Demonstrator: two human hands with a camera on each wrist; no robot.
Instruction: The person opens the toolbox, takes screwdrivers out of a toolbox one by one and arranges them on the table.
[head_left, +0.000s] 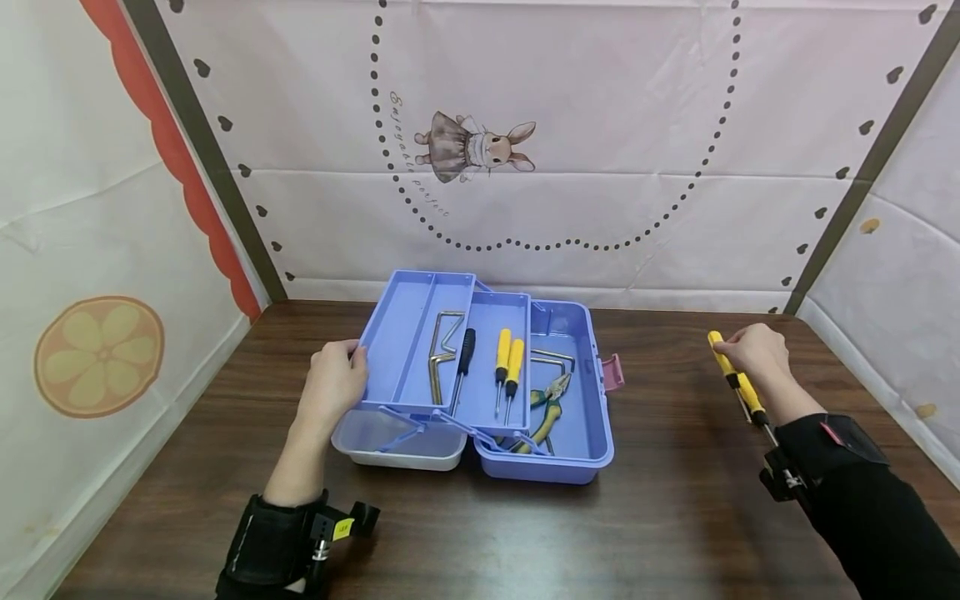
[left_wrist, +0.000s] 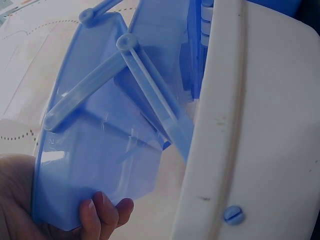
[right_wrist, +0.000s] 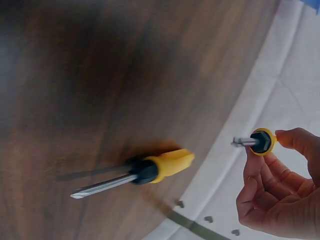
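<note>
In the head view a blue toolbox (head_left: 606,433) stands unfolded. My left hand (head_left: 333,379) grips the outer edge of its upper tray (head_left: 411,321), thumb and fingers on either side of the wall in the left wrist view. To the right, my right hand (head_left: 759,358) pinches a yellow-and-black screwdriver (right_wrist: 264,142) by its handle, held above the table. A second yellow screwdriver (right_wrist: 167,166) lies on the wood below it. Bent metal hex keys (head_left: 435,367) and a black-handled screwdriver (head_left: 467,350) lie across the trays.
Two yellow screwdrivers (head_left: 514,362) rest in the second tray. Pliers (head_left: 553,410) lie in the toolbox's deep base, partly under that tray. The whitish lid (head_left: 405,454) is folded out left, and a pink latch (head_left: 612,372) sticks out right. Patterned cloth walls (head_left: 600,150) enclose the table (head_left: 660,517).
</note>
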